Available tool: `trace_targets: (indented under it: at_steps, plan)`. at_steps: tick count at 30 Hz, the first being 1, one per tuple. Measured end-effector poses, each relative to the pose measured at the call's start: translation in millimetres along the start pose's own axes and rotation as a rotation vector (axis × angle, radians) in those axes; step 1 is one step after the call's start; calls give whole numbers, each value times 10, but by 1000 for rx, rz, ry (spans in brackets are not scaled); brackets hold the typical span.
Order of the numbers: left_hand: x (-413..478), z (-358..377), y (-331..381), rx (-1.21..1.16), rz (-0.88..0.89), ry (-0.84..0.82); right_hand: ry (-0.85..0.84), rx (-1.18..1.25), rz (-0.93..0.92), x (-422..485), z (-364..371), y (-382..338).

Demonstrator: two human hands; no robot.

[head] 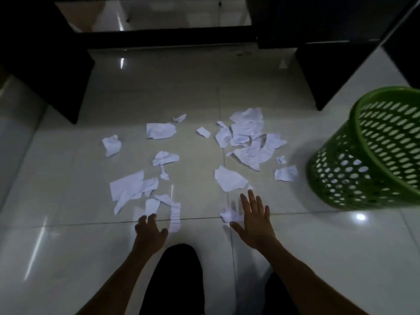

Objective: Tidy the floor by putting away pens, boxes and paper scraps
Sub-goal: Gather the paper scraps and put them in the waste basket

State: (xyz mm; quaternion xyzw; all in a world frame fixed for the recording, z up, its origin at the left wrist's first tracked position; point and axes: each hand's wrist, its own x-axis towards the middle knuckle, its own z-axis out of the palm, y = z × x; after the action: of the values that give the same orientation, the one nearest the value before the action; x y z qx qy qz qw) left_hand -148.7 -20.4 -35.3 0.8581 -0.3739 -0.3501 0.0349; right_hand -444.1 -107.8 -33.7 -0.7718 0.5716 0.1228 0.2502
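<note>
Since the crumpled scrap point(229, 215) sits on the floor right at 9 o'clock of the right hand point(255, 220), which is spread wide and empty, I'd say it's way closer than the loosely curled, empty left hand point(151, 230), green basket point(336, 178) off at 2 o'clock.

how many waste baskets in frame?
1. The green basket is on the floor at the right edge, right of the paper scraps, partly cut off by the frame. Others could lie outside the view.
</note>
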Motion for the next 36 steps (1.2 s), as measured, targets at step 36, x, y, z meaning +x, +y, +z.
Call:
trace_targets:
  at_steps: [36]
  plan:
    - [1165,515,534,172,279,49,283,-77,-57,2061,-653,297]
